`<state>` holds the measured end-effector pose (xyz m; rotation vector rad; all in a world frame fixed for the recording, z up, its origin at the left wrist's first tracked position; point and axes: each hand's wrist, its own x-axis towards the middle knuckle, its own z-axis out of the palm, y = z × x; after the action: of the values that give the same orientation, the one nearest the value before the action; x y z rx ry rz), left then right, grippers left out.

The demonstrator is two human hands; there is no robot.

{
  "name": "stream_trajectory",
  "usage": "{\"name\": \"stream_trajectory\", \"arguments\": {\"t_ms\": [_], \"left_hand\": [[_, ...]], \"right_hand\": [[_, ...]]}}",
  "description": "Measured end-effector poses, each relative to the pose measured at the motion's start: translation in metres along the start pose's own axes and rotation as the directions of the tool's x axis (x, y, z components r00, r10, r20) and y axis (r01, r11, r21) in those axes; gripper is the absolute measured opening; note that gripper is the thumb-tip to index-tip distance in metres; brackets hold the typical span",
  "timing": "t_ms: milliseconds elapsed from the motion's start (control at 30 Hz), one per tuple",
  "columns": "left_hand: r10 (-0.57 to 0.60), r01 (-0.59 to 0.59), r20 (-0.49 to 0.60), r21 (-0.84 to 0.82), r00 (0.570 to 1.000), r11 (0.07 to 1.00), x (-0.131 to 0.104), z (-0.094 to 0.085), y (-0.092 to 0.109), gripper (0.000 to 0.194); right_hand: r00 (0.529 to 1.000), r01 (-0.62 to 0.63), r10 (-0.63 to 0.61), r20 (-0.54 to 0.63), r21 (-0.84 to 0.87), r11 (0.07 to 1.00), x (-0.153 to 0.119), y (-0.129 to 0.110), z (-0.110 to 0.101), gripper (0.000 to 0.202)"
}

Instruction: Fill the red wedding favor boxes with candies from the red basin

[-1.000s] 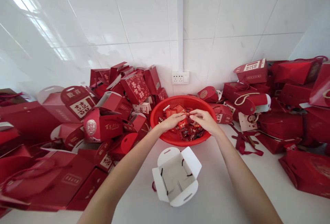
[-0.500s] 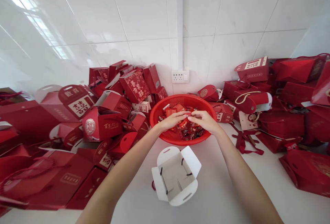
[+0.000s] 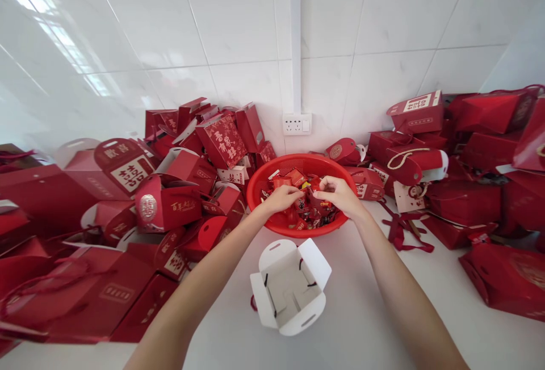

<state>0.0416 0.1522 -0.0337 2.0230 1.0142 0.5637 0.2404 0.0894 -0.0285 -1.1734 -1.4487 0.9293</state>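
Both my hands are inside the rim of a red plastic basket (image 3: 272,164), which holds a heap of small red-wrapped packets (image 3: 313,211) that look like sweets. My left hand (image 3: 282,198) is on the left of the heap, thumb and fingers drawn together. Facing it a short way off, my right hand (image 3: 340,193) has its thumb and fingers bent into a pinch among the wrappers. What each pinch contains is hidden by the fingers and red packets. In front of the basket stands an open box (image 3: 290,285) with a white inside, its flaps spread outward.
Many red gift boxes (image 3: 166,205) are piled on the left of the white table (image 3: 344,302). More red boxes (image 3: 462,202) are stacked on the right, with loose dark red ribbon (image 3: 400,234) beside them. A tiled wall behind carries a socket (image 3: 297,125).
My hands, close together over the packets before, have moved slightly apart and their fingers have drawn into pinches. A yellow spot now shows between them. The open box stays in place.
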Motion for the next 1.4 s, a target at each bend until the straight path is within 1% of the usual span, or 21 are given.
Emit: {"name": "stream_trajectory", "arguments": {"t_ms": [67,200,300,400,467,533,600,667,700,733,767,833,867,967,1067,1133,1200,1267,1333,1367,1400], "left_hand": [[0.019,-0.019,-0.002,0.034,1.0,0.999,-0.001,0.001,0.0,0.026],[0.08,-0.084,0.079,0.048,0.994,0.995,-0.003,0.003,0.007,0.023],[0.13,-0.128,0.113,-0.023,0.985,0.991,-0.003,0.005,0.01,0.029],[0.156,-0.144,0.118,-0.104,0.981,0.984,-0.002,0.005,0.01,0.04],[0.147,-0.136,0.135,-0.086,0.98,0.987,-0.002,0.004,0.01,0.042],[0.135,-0.135,0.191,-0.015,0.972,0.991,-0.003,0.004,0.011,0.038],[0.099,-0.14,0.322,0.107,0.942,0.984,-0.004,0.005,0.013,0.032],[0.012,-0.152,0.471,0.26,0.882,0.953,-0.004,0.007,0.014,0.026],[-0.036,-0.158,0.521,0.323,0.853,0.933,-0.004,0.008,0.014,0.022],[-0.073,-0.162,0.549,0.368,0.832,0.916,-0.004,0.009,0.014,0.019],[-0.093,-0.165,0.561,0.392,0.822,0.905,-0.003,0.01,0.013,0.022],[-0.098,-0.168,0.564,0.4,0.82,0.901,-0.002,0.011,0.012,0.031],[-0.1,-0.168,0.564,0.404,0.82,0.899,-0.002,0.012,0.011,0.032],[-0.107,-0.166,0.552,0.421,0.827,0.892,-0.004,0.013,0.015,0.026],[-0.104,-0.169,0.533,0.438,0.84,0.883,-0.006,0.012,0.024,0.017],[-0.078,-0.166,0.481,0.444,0.873,0.88,-0.004,0.007,0.032,0.016],[-0.03,-0.145,0.355,0.456,0.934,0.878,0.004,0.0,0.042,0.016],[0.019,-0.099,0.173,0.468,0.985,0.878,0.016,-0.01,0.05,0.022],[0.042,-0.043,0.012,0.468,0.999,0.883,0.03,-0.019,0.055,0.038],[0.044,-0.02,-0.042,0.466,0.998,0.885,0.036,-0.022,0.056,0.044],[0.042,-0.004,-0.073,0.464,0.996,0.886,0.041,-0.023,0.056,0.048]], "right_hand": [[1.0,0.008,-0.008,-0.012,0.006,1.0,0.0,-0.001,0.0,0.036],[0.999,-0.008,0.01,-0.042,0.037,0.999,0.0,-0.001,0.001,0.038],[0.998,-0.025,0.028,-0.049,0.054,0.998,0.001,0.0,0.001,0.047],[0.996,0.0,0.003,-0.093,0.041,0.999,0.001,0.0,0.001,0.046],[0.989,0.022,-0.023,-0.144,-0.013,1.0,0.0,-0.001,0.001,0.044],[0.985,0.023,-0.03,-0.171,-0.041,0.999,-0.001,-0.003,0.002,0.045],[0.983,0.004,-0.003,-0.186,0.005,1.0,-0.002,-0.005,0.003,0.047],[0.978,-0.008,0.025,-0.206,0.083,0.997,-0.002,-0.005,0.003,0.05],[0.976,-0.009,0.034,-0.215,0.118,0.993,-0.001,-0.005,0.003,0.051],[0.974,-0.007,0.039,-0.222,0.146,0.989,-0.001,-0.005,0.003,0.053],[0.973,-0.002,0.041,-0.228,0.169,0.986,0.0,-0.004,0.003,0.054],[0.966,0.013,0.044,-0.255,0.218,0.976,0.003,-0.002,0.001,0.055],[0.96,0.026,0.042,-0.277,0.239,0.971,0.004,-0.002,0.001,0.055],[0.937,0.069,0.039,-0.348,0.293,0.954,0.007,0.0,-0.001,0.05],[0.919,0.096,0.047,-0.391,0.338,0.936,0.008,0.0,-0.003,0.039],[0.911,0.111,0.051,-0.41,0.362,0.925,0.009,0.0,-0.004,0.032],[0.904,0.126,0.052,-0.424,0.38,0.917,0.01,0.001,-0.005,0.027],[0.9,0.133,0.053,-0.433,0.388,0.912,0.011,0.003,-0.006,0.023],[0.898,0.128,0.06,-0.435,0.391,0.912,0.011,0.005,-0.007,0.022],[0.898,0.122,0.066,-0.435,0.391,0.912,0.012,0.005,-0.007,0.022],[0.898,0.114,0.073,-0.433,0.39,0.914,0.012,0.006,-0.007,0.023]]}}
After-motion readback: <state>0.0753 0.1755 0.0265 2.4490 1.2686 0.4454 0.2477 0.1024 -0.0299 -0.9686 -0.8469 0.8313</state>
